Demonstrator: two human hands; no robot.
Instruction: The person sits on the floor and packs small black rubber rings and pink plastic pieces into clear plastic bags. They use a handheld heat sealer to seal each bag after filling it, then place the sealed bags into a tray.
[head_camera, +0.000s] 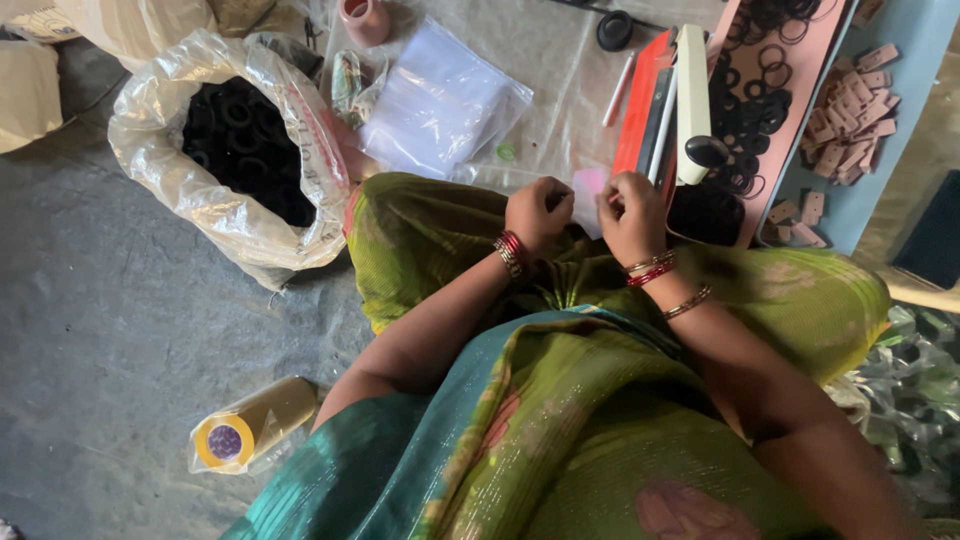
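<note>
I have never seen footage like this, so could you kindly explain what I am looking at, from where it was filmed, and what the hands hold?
No machine here: a seated person wears a camera on the head, looking down at their own lap and the floor. The left hand and right hand meet over a small pink piece, both closed in a grip; what else they pinch is too small to tell. Around them lie a plastic sack of black rubber rings, clear plastic bags, a pink tray with loose black rings, and a tape roll.
</note>
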